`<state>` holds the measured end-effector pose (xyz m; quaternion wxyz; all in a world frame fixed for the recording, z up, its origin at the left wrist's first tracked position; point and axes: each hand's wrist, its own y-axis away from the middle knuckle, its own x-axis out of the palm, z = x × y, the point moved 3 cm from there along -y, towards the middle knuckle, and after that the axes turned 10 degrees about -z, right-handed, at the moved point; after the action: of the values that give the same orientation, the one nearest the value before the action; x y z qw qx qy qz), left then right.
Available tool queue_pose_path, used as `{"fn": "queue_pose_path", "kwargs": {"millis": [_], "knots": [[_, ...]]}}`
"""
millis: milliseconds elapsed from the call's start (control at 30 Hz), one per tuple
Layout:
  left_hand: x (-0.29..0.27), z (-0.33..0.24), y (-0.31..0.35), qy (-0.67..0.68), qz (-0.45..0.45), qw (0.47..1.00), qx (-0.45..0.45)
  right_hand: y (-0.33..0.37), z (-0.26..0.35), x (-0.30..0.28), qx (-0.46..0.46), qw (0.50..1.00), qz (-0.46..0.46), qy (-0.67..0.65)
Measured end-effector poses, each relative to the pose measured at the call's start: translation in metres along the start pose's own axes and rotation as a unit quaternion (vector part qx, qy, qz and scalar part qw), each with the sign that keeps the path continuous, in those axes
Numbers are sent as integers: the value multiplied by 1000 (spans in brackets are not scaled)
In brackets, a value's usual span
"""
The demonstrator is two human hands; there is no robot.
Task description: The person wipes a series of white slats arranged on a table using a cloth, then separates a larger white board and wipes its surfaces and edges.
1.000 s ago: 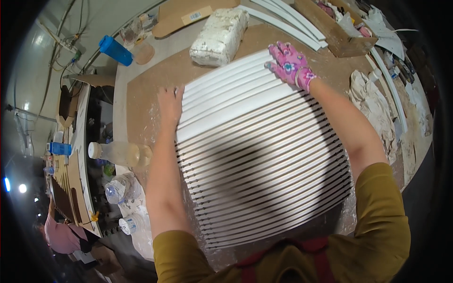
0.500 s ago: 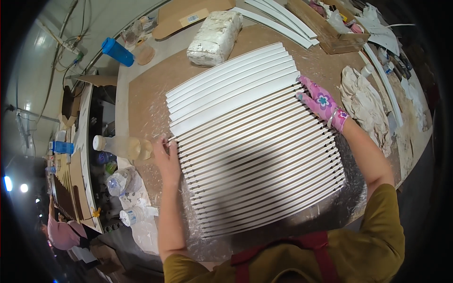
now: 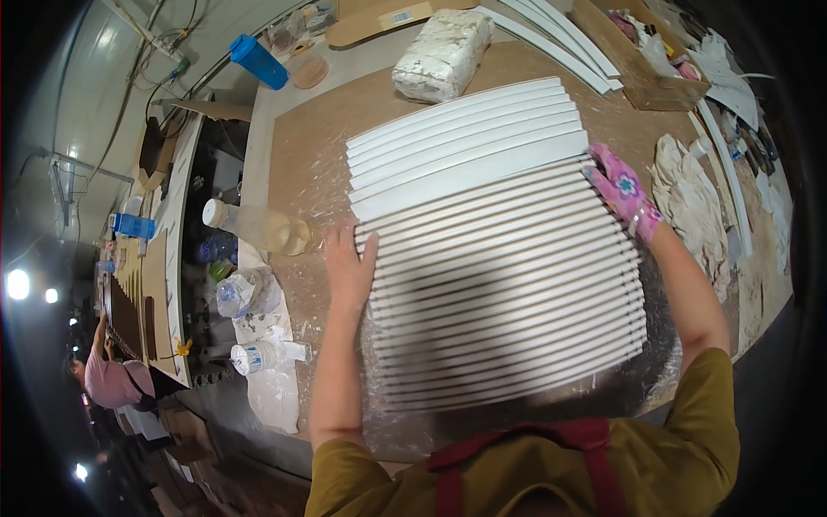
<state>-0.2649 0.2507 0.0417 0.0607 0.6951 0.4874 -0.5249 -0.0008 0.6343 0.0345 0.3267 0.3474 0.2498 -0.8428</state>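
A panel of long white slats lies flat on the brown board, its many rows close together with thin dark lines between them. Wider white slats overlap along its far side. My bare left hand is at the panel's left end, fingers stretched out and thumb apart, touching the slat ends near the wider slats. At the opposite end is my right hand in a pink flowered glove. Its thumb and fingers are apart against the slat ends, and the fingertips are partly hidden. Neither hand is wrapped round anything.
Beyond the panel lies a white-smeared block. Loose white strips and a wooden box are at the far right. A cloth lies right. A bottle, tub and blue cup stand left. Another person works far left.
The gaps between the slats look narrower, and the dark bits at their ends show less. My left hand's fingers have straightened along the panel's edge. The whole view has shifted and turned slightly.
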Motion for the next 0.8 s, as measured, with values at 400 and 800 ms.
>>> {"fn": "queue_pose_path", "kwargs": {"millis": [400,800], "knots": [[21,22,-2,-76,7,997,-6,-9,-12,-13,-73,983,-110,129],[-17,-19,94,164,49,967,-189,100,-2,-25,82,990,-67,88]]}}
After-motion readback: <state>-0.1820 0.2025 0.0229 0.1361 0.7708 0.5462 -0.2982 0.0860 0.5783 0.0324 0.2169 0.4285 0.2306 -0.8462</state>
